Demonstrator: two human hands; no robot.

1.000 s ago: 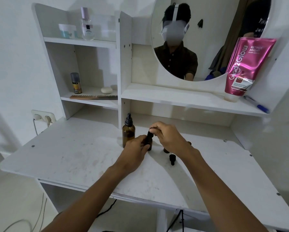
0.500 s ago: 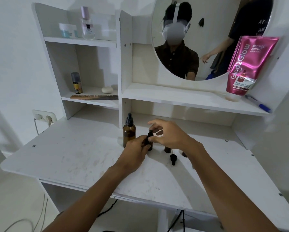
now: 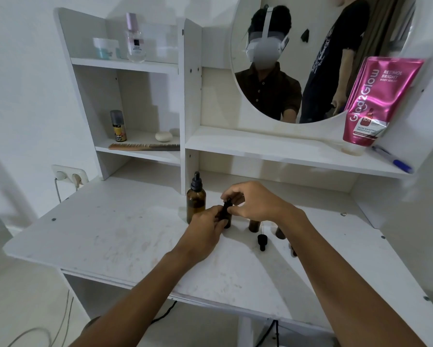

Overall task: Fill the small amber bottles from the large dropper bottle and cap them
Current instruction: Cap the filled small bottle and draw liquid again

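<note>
The large amber dropper bottle stands capped and upright on the white desk. Just right of it, my left hand grips a small amber bottle that stands on the desk. My right hand pinches the black dropper cap on top of that small bottle. A second small bottle stands uncapped under my right wrist, and a third is partly hidden by my forearm. One loose black dropper cap lies on the desk in front of them.
A shelf unit rises behind the desk, with a comb and a spray can at left. A pink tube and a pen rest on the shelf under the mirror. A wall socket is at left.
My right hand has shifted on the small bottle's cap, its fingers closing back over it. My left hand stays on the bottle. The view has moved slightly.
</note>
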